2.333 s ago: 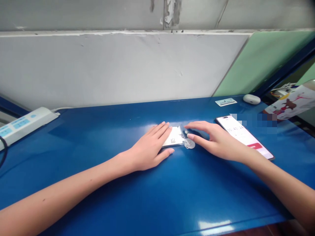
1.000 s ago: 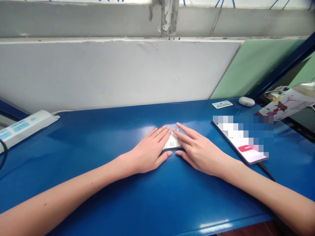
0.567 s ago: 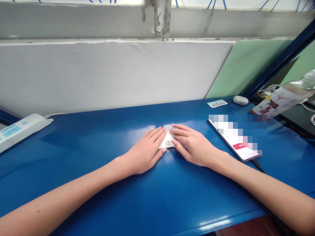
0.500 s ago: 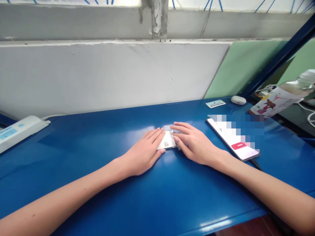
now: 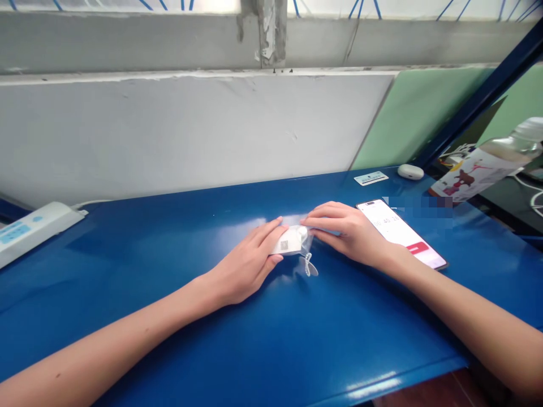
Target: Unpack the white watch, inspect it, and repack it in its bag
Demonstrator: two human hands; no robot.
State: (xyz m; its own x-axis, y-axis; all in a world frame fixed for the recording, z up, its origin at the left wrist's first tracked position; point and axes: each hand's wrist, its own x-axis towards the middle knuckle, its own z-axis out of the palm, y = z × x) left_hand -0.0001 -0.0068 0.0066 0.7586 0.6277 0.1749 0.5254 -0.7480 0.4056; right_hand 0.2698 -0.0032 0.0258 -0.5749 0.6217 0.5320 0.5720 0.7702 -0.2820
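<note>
A small clear plastic packet point(image 5: 309, 242) lies on the blue table, with a white card point(image 5: 292, 244) inside that bears a square printed code. At the packet's near right, a beaded chain with a small clear tag point(image 5: 311, 268) sticks out onto the table. My left hand point(image 5: 250, 260) holds the packet's left part, fingers on top and thumb at the near edge. With fingers and thumb drawn together, my right hand point(image 5: 348, 232) pinches the packet's far right corner. Its fingertips partly cover the plastic there.
Right of my right hand lies a phone point(image 5: 394, 226) with its screen lit. Behind it are a flat card point(image 5: 371, 178), a white earbud case point(image 5: 410, 172) and a bottle point(image 5: 487, 164). A power strip point(image 5: 36, 229) sits at the left; a white wall panel point(image 5: 190, 135) stands behind.
My right hand has lifted slightly and its fingers have closed into a pinch at the packet's corner. The chain and tag now show at the near right. My left hand has stayed nearly still.
</note>
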